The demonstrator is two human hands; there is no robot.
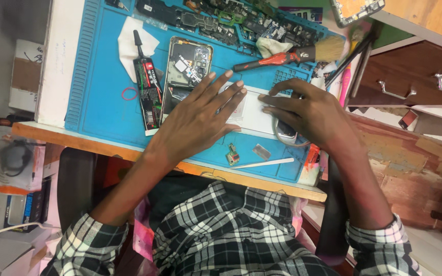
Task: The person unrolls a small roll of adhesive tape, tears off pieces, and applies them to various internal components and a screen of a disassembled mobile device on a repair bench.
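Note:
My left hand [198, 120] lies flat, fingers spread, on one end of a white phone panel [251, 113] on the blue repair mat [103, 92]. My right hand [310, 112] presses its fingertips on the panel's other end and covers part of it. An opened phone with bare circuitry [186, 69] lies just beside my left hand. A black glue tube [147, 87] sits next to that phone.
A brush with a red and black handle [292, 55] and a row of phone parts [221, 20] lie at the mat's far side. A white pry stick [263, 163], a small metal piece [262, 151] and a tiny board [232, 155] sit near the desk edge. Wooden drawers [410, 82] stand to the right.

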